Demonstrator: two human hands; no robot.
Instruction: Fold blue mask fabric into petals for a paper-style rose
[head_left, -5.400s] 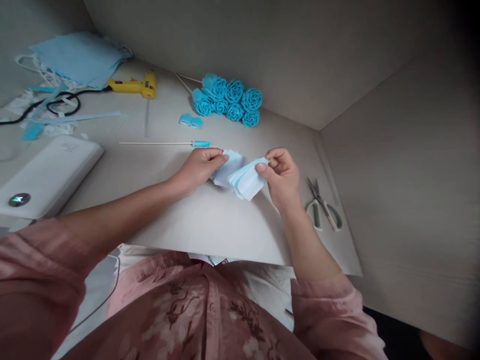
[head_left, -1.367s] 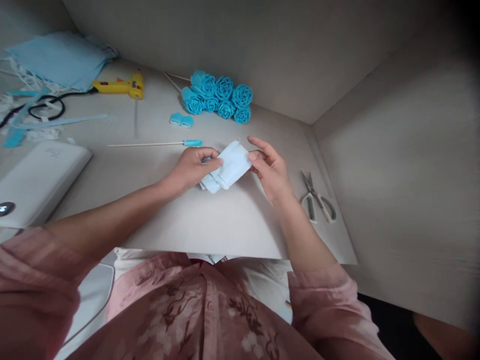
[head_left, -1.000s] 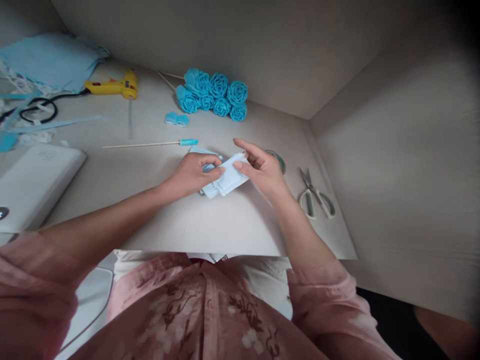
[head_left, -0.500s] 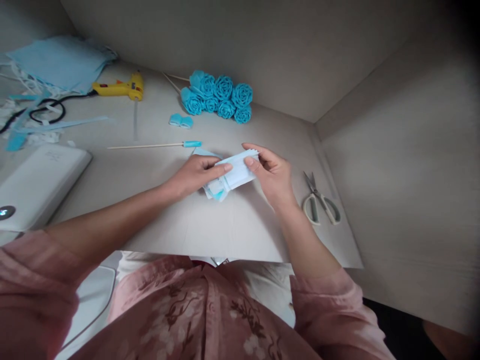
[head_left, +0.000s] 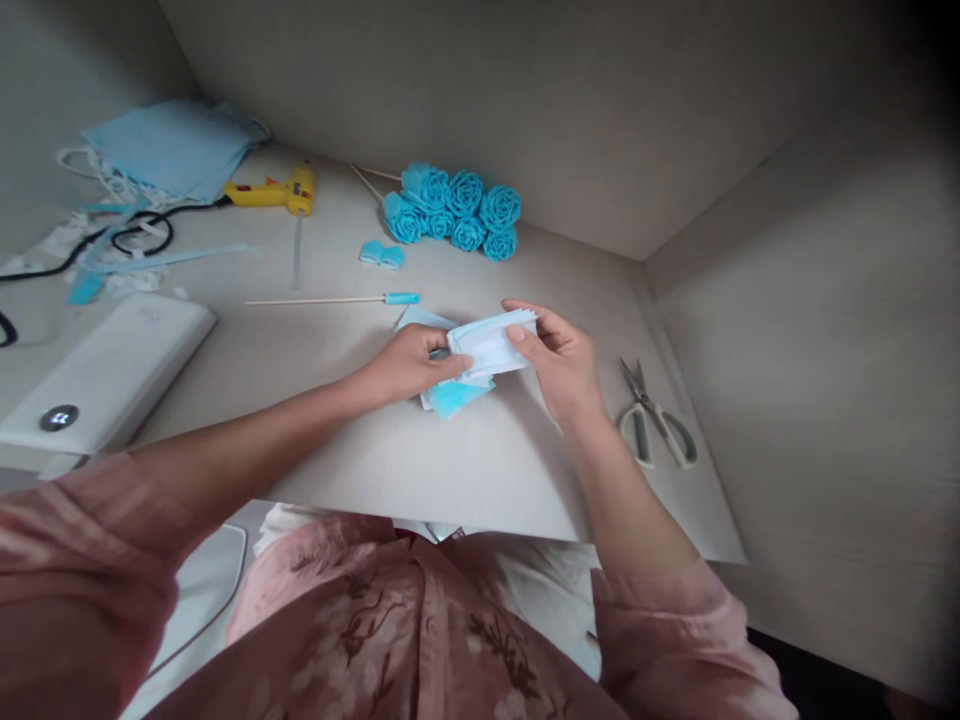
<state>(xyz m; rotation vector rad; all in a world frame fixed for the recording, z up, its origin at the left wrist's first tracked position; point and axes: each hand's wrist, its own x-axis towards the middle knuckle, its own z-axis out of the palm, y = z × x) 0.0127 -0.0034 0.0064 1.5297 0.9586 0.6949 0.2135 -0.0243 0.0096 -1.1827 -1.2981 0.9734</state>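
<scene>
Both hands hold a stack of pale blue-white cut fabric pieces [head_left: 491,343], which look like cut face-mask material. My left hand [head_left: 416,362] pinches the stack's left end, thumb on top. My right hand [head_left: 559,355] grips the right end, thumb on the upper face and fingers behind. Under the stack, on the table, lie more pale and bright blue pieces [head_left: 456,398], partly covered by the hands. Just beyond is a thin wooden stick [head_left: 315,301] with a blue wrapped tip [head_left: 402,298]. A small blue folded piece [head_left: 382,255] lies farther back.
Several blue fabric roses [head_left: 466,190] on sticks lie near the back wall. A yellow glue gun [head_left: 274,193] and a pile of blue face masks [head_left: 176,145] are back left, with scraps and a black cord. A white power bank [head_left: 112,370] lies left; scissors [head_left: 651,410] lie right.
The head view has shifted, so everything appears slightly lower and to the right. The stack is now more level between my hands, and more bright blue material shows beneath it.
</scene>
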